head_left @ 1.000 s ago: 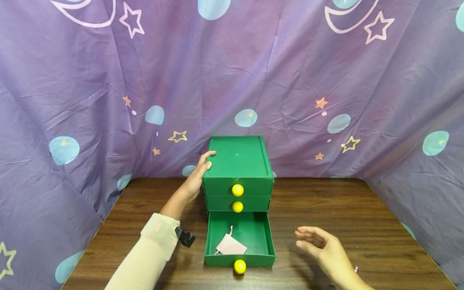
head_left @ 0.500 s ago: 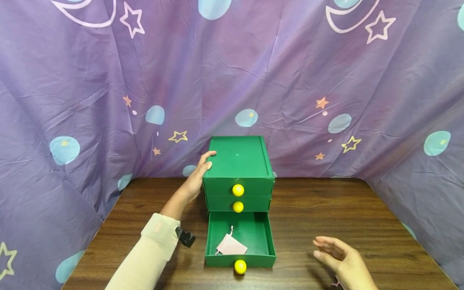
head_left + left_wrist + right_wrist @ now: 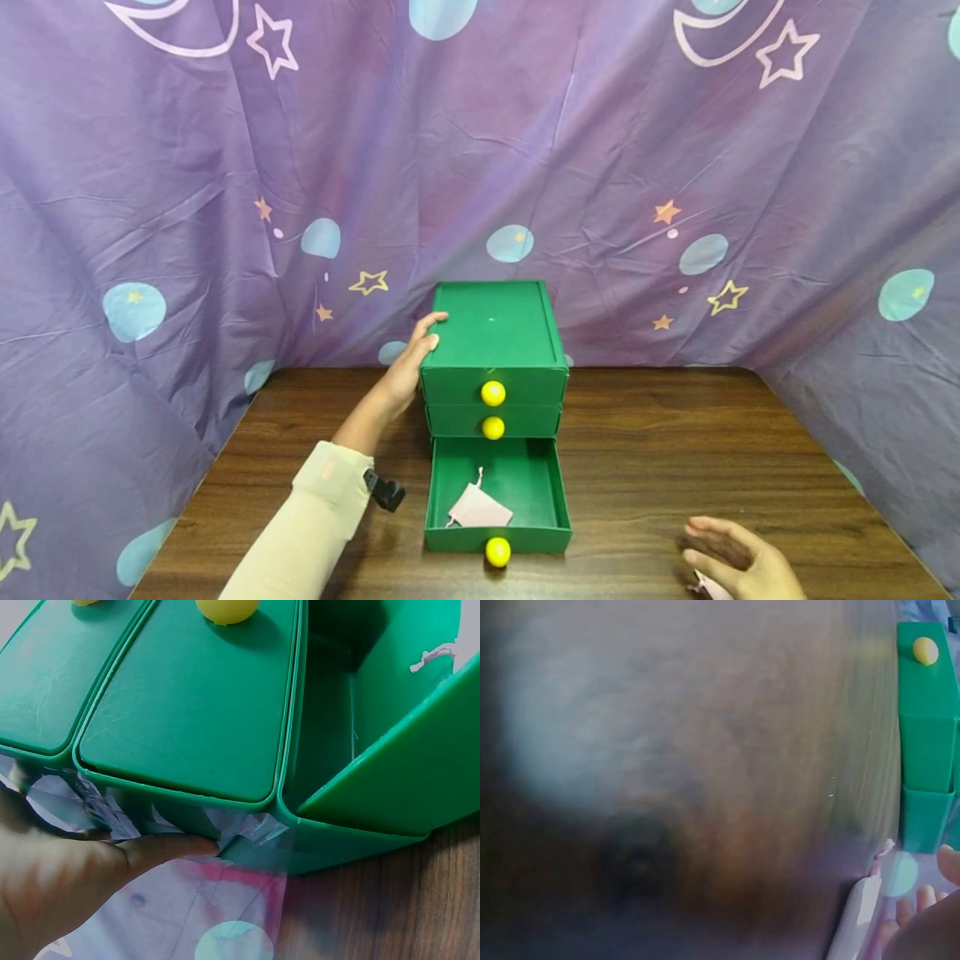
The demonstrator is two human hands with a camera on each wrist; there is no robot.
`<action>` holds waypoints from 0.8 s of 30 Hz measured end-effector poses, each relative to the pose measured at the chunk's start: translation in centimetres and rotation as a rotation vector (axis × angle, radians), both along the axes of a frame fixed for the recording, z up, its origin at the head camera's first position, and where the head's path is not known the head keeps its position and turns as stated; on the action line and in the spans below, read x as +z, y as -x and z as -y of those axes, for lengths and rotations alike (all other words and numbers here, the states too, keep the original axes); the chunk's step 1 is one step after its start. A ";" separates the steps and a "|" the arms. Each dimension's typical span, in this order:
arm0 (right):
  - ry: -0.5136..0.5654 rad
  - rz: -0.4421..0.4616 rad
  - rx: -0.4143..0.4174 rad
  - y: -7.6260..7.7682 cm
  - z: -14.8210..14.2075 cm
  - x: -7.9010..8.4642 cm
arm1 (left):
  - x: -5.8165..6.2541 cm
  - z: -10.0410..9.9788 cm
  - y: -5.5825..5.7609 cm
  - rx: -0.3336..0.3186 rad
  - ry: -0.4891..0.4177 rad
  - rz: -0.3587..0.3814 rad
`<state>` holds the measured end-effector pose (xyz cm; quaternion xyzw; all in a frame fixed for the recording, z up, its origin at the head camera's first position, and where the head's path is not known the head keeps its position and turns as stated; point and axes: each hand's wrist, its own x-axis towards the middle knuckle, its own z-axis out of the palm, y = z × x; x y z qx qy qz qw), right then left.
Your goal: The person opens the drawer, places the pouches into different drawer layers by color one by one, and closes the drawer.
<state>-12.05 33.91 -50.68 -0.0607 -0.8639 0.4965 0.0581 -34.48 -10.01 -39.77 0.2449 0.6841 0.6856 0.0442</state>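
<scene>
A green drawer cabinet (image 3: 491,325) with yellow knobs stands mid-table. Its bottom drawer (image 3: 536,492) is pulled out, with a pale pink drawstring pouch (image 3: 480,507) lying inside. My left hand (image 3: 405,375) rests against the cabinet's left side, fingertips at the top edge; the left wrist view shows the thumb (image 3: 172,849) laid straight along that side. Low on the right, my right hand (image 3: 750,562) hovers with loosely bent fingers, nothing seen between them. Another pale pink pouch (image 3: 711,587) lies beside it, partly hidden by the hand; the right wrist view shows this pouch (image 3: 857,919) too.
The brown wooden table (image 3: 645,433) extends on both sides of the cabinet. Purple cloth (image 3: 585,167) with stars and moons hangs behind and at the sides. The upper two drawers are closed. A black strap device (image 3: 384,490) sits on the left sleeve.
My right hand has moved away from the drawer, rightward and toward the near edge. More of the second pouch shows beside it. The left hand, cabinet and pouch in the drawer stay put.
</scene>
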 end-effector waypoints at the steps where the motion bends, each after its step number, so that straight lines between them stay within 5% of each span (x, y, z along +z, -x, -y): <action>1: -0.002 0.010 -0.001 0.0 -0.2 -0.1 | 0.0 0.0 0.0 -0.001 -0.001 0.000; 5: -0.019 0.043 -0.013 -0.2 -0.8 -0.5 | 0.0 0.0 0.0 -0.001 -0.009 0.005; 12: 0.040 -0.061 0.008 -0.3 -1.5 -2.2 | -0.1 0.1 0.1 -0.004 -0.015 0.006; 14: 0.105 -0.117 0.047 -0.2 -1.8 -2.7 | 0.0 0.0 0.1 -0.004 -0.018 0.004; 19: 0.345 -0.291 0.291 0.2 -2.5 -4.1 | 0.1 0.0 0.1 -0.007 -0.016 0.003; 24: 0.309 -0.328 0.333 0.3 -2.7 -4.6 | 0.0 0.0 0.1 -0.005 -0.014 0.006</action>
